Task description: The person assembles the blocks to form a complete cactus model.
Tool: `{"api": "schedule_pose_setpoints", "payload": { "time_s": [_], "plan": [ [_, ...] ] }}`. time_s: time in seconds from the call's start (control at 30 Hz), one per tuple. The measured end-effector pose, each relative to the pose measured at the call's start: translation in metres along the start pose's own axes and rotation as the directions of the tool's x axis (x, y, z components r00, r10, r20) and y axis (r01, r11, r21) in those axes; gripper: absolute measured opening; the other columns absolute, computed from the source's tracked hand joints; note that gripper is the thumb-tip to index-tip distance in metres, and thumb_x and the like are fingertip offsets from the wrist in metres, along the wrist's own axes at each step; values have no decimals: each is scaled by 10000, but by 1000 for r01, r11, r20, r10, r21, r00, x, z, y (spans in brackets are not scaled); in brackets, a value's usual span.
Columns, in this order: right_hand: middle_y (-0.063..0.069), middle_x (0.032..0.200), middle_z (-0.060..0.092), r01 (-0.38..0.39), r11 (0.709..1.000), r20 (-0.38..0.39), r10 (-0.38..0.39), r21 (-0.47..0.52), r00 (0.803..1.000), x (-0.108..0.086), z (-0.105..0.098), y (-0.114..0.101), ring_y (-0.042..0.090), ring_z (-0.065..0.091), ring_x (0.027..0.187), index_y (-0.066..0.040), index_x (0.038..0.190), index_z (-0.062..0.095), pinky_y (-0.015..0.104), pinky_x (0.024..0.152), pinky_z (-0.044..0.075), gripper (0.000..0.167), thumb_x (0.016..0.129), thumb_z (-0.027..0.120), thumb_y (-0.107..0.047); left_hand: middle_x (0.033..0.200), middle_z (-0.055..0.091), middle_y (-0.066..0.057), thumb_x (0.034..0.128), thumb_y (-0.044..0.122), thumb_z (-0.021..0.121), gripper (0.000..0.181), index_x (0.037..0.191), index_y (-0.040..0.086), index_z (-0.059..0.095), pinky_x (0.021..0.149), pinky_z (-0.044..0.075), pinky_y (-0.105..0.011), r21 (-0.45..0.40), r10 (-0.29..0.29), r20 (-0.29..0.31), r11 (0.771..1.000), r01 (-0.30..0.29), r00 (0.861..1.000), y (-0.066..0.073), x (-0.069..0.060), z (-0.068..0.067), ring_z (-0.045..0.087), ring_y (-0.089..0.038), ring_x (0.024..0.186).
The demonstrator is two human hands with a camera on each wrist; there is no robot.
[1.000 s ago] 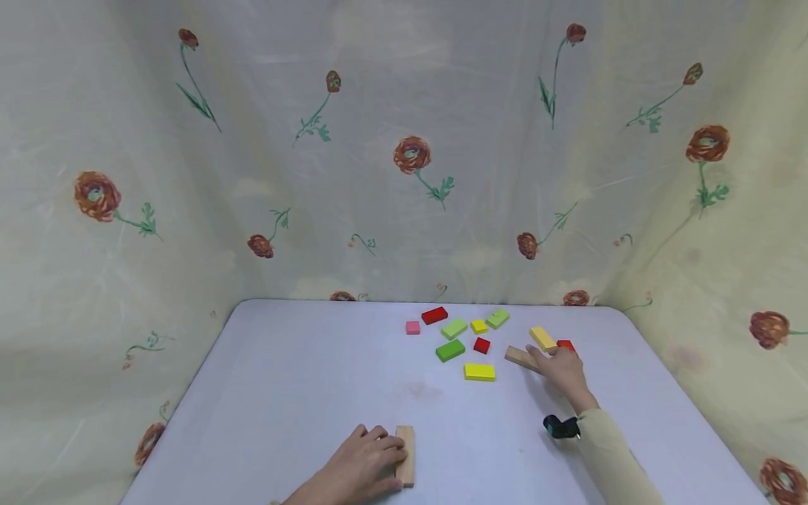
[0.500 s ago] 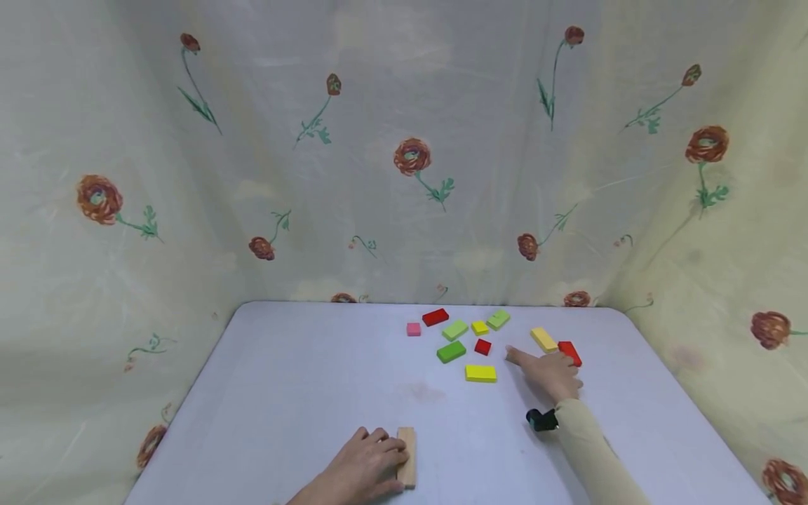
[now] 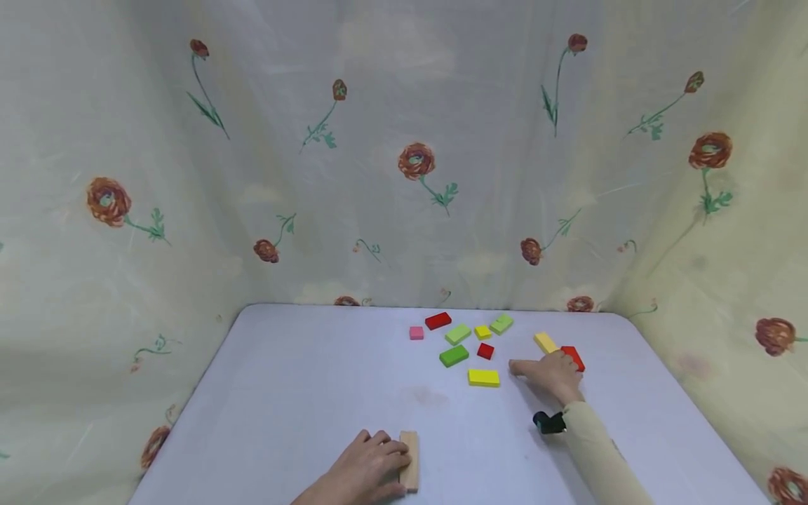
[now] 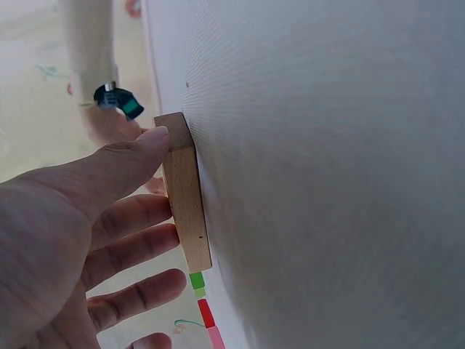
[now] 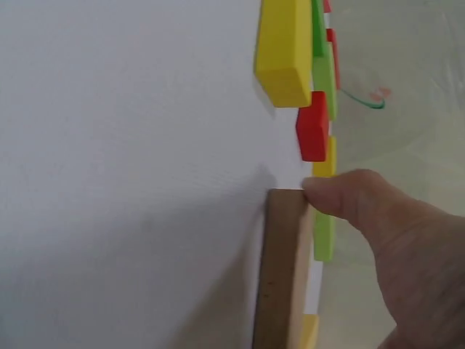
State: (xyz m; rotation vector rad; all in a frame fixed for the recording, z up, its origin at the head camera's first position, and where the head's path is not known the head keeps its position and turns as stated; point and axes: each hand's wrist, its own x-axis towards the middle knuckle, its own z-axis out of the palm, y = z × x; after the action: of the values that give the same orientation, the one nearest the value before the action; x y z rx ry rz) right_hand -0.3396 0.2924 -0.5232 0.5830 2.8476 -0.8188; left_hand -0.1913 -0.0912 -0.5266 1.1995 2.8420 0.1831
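A pale cloth (image 3: 353, 140) printed with rust-red flowers and green stems hangs behind and on both sides of a white tabletop (image 3: 303, 379) with rounded far corners.

From the left, a person's left hand (image 3: 366, 468) holds a plain rectangular wooden block (image 3: 409, 461) on the near part of the tabletop. The block points toward the far edge; the thumb touches its near end, the index and middle fingers touch its long side, and the fingers are spread apart from one another.

Close to the far edge come a pink cube (image 3: 416, 333), a dark red rectangular block (image 3: 438, 320), a green rectangular block (image 3: 454, 355), a light green rectangular block (image 3: 458, 334), a small yellow block (image 3: 482, 332), a bright yellow rectangular block (image 3: 483, 378) nearer the person, a red cube (image 3: 485, 351) and a second light green block (image 3: 501, 323).

Farther right, the right hand (image 3: 550, 377) lies over a second wooden block (image 5: 280, 269). Its thumb touches the block's left end; how the other fingers meet it cannot be told. Just beyond those fingers, toward the far right corner, lie a pale yellow rectangular block (image 3: 546, 342) and a red rectangular block (image 3: 573, 358).
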Motion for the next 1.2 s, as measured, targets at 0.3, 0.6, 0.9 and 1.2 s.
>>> {"api": "schedule_pose_setpoints", "payload": {
  "time_s": [0.3, 0.6, 0.9, 1.2],
  "plan": [
    [265, 1128, 402, 134, 990, 115, -139, 48, 984, -1, -8, 4, 387, 337, 1058, 113, 1171, 545, 432, 743, 398, 813, 743, 738, -551, 1241, 614, 123, 872, 542, 600, 441, 1217, 271, 653, 789, 446, -318, 22, 19, -24, 1000, -19, 1000, -4, -2, -3, 545, -81, 1066],
    [163, 970, 548, 332, 942, -30, -333, -47, 942, 2, -5, 18, 312, 431, 950, 60, 1087, 641, 419, 741, 360, 713, 742, 746, -555, 1242, 612, 127, 871, 546, 601, 439, 1216, 280, 653, 805, 446, -323, 22, 3, -24, 1000, -2, 1000, -5, -2, -5, 544, -81, 1070],
    [201, 1008, 561, 363, 929, -86, -368, -73, 926, 0, -6, 13, 327, 458, 949, 71, 1106, 595, 449, 761, 403, 763, 743, 734, -585, 1234, 613, 141, 856, 555, 612, 443, 1207, 287, 655, 801, 447, -316, -9, -26, 7, 1000, 26, 1000, 0, 2, -5, 538, -71, 1054],
    [276, 1237, 501, 422, 899, -93, -433, -119, 896, -14, -4, -21, 425, 397, 1119, 72, 1308, 445, 597, 940, 329, 929, 735, 719, -606, 1229, 619, 144, 844, 557, 621, 452, 1208, 291, 656, 808, 458, -328, -23, -38, 20, 999, 39, 999, 1, 3, 0, 541, -69, 1058]
  ]
}}
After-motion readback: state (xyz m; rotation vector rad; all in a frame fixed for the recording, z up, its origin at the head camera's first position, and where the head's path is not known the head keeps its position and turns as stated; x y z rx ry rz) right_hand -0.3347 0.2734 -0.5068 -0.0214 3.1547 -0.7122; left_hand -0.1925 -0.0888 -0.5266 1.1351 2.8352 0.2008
